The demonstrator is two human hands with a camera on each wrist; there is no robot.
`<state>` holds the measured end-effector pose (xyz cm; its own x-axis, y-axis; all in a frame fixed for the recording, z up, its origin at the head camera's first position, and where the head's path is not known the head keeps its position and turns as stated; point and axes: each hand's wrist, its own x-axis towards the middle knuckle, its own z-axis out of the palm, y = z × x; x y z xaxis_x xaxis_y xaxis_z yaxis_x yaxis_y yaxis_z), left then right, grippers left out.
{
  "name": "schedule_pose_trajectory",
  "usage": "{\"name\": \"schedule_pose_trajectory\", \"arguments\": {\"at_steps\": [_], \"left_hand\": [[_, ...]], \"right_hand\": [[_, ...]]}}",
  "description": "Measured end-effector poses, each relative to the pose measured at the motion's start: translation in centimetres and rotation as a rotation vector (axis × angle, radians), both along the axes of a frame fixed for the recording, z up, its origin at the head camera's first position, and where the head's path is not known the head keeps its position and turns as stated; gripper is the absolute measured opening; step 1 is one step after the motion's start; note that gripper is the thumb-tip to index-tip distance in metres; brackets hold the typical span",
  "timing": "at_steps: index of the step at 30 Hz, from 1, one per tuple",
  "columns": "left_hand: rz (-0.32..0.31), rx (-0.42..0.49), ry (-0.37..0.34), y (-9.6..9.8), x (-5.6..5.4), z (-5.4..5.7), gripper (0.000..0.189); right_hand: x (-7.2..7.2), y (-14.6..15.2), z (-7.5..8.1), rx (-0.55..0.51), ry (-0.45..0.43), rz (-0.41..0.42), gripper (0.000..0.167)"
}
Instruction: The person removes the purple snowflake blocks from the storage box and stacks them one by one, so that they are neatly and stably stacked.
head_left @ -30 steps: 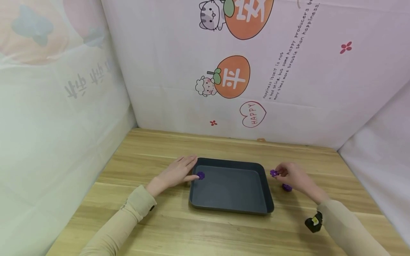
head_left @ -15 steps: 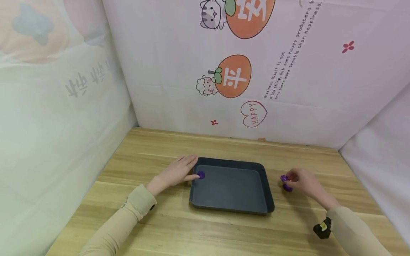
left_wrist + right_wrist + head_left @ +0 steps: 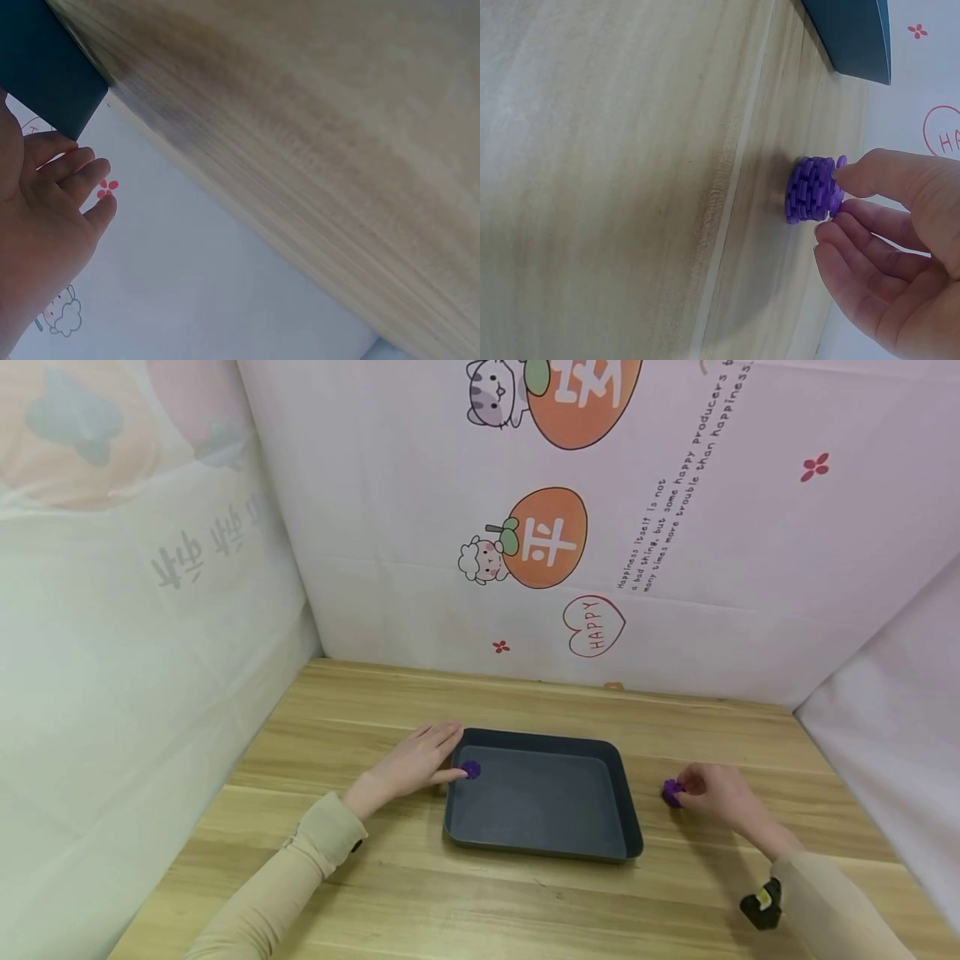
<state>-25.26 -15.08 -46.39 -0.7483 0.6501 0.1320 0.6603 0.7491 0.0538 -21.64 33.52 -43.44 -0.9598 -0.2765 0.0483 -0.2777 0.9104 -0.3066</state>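
A dark grey baking pan sits in the middle of the wooden table. On its left rim rests my left hand, fingers extended along the back left corner. The left thumb reaches over the wall and touches a purple flower-shaped disc inside the pan. To the pan's right, my right hand pinches another purple disc between thumb and index finger. That disc is at the top of a stack of several purple discs on the table. Whether it lies flat on the stack I cannot tell.
White printed cloth walls rise behind the table and on both sides. The bare wooden tabletop extends in front of the pan.
My right hand has moved from beside the pan's right rim to the right and down, bringing its purple disc to the stack. The left hand and pan stay put.
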Motion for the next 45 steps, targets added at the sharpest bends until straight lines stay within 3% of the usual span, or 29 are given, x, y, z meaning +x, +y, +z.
{"name": "schedule_pose_trajectory", "arguments": {"at_steps": [25,35,45], "left_hand": [[0.002,0.022,-0.028,0.0,0.3,0.2,0.078],[-0.007,0.035,-0.023,0.0,0.5,0.6,0.076],[-0.002,0.032,-0.027,0.0,0.3,0.3,0.078]], "right_hand": [[0.2,0.2,-0.4,-0.024,-0.010,0.000,0.016],[0.4,-0.5,0.5,-0.046,-0.025,-0.008,0.024],[0.0,-3.3,1.5,-0.058,0.016,0.063,0.021]]}}
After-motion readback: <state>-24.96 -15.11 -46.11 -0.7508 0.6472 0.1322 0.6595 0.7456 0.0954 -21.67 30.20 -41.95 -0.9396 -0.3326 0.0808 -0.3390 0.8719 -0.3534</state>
